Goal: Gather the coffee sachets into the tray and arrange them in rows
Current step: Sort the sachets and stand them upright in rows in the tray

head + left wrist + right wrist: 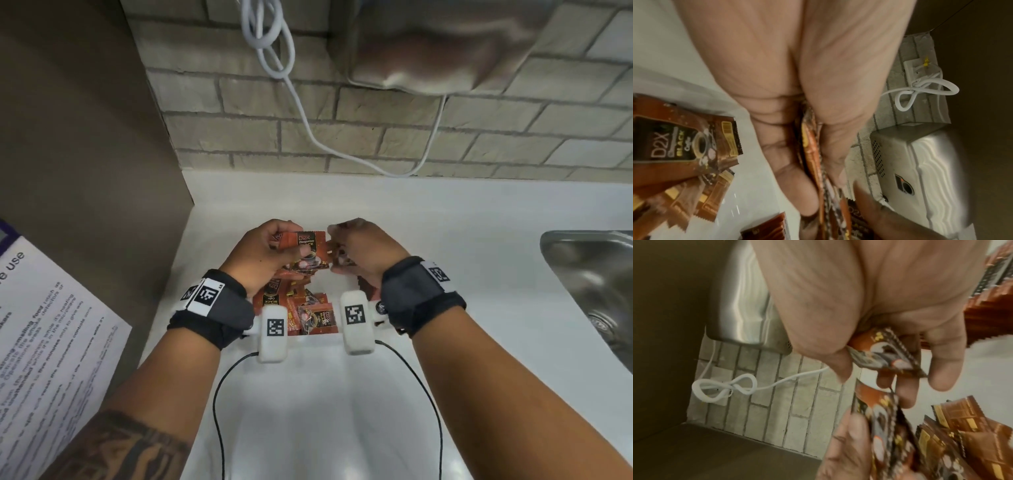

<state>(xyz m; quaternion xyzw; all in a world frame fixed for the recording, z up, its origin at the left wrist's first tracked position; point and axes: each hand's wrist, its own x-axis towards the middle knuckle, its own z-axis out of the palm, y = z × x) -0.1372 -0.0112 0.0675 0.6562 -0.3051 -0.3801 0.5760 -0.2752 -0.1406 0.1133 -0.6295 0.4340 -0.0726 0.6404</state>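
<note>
Orange-brown coffee sachets (pixel 301 308) lie in a loose pile on a white surface (pixel 308 394); I cannot tell a tray apart from that surface. Over the pile, my left hand (pixel 289 245) grips a small stack of sachets (pixel 306 248), seen edge-on between thumb and fingers in the left wrist view (pixel 813 154). My right hand (pixel 337 255) pinches one sachet (pixel 885 353) just right of the stack (pixel 885 426), close to touching it. More loose sachets (pixel 684 146) show under the left hand, and others (pixel 962 426) under the right.
A steel sink (pixel 589 291) sits at the right. On the brick wall behind hang a metal hand dryer (pixel 445 44) and a looped white cable (pixel 270 41). A brown side panel (pixel 85 137) and a printed notice (pixel 51 342) stand at the left.
</note>
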